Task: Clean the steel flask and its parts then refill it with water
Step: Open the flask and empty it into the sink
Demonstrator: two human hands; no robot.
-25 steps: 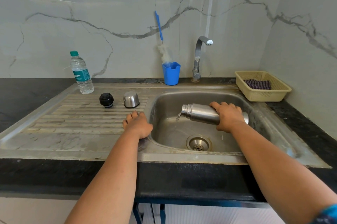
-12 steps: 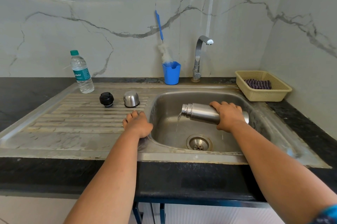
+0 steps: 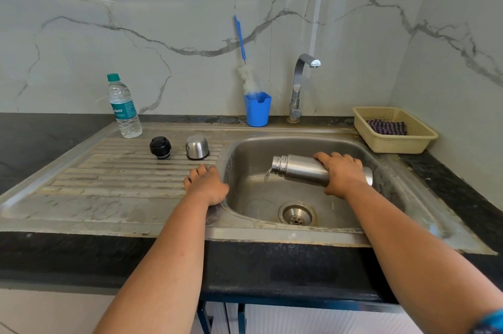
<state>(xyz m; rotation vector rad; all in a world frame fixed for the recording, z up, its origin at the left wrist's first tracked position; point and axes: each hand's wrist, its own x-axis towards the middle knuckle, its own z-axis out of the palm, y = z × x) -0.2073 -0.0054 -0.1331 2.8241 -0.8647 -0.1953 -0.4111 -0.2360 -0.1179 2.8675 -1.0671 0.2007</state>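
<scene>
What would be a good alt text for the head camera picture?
A right hand tips a steel flask sideways over a sink, pouring water out, while the left hand rests on the sink's edge. A black stopper and steel cup stand on the drainboard.

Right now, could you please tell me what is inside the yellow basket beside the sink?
The yellow basket holds a folded dark striped cloth, purple and black, lying toward its back left. The near wall hides part of the basket's floor, so anything lying low there cannot be seen.
</scene>
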